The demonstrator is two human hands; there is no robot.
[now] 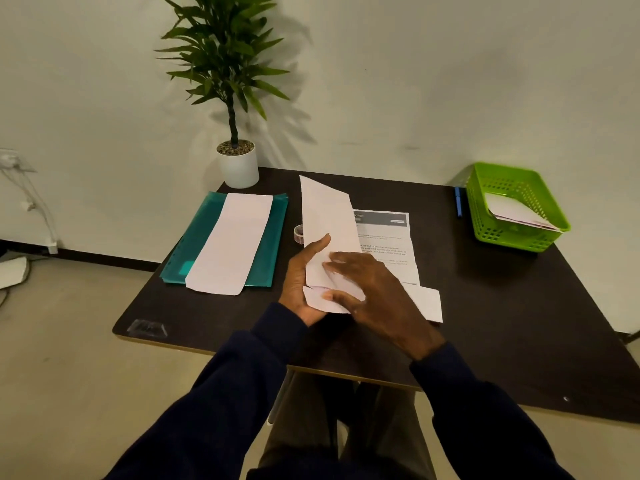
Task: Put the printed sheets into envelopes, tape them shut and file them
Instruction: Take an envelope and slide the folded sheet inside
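1. A long white paper envelope (327, 223) is held tilted over the dark counter (502, 306), with its open flap toward 6 o'clock and its far end toward 12 o'clock.
2. Its lower left edge is gripped by the left hand (299, 285), thumb on the front.
3. The right hand (375, 289) is laid across its lower front from 4 o'clock, fingers straight and thumb on the flap.
4. A printed white sheet (389, 244) lies at 2 o'clock from the hands, partly hidden by the envelope.
5. A small clear tape roll (298, 233) sits just beside the envelope's left edge.
6. A teal plastic folder (194, 247) lies at 10 o'clock.
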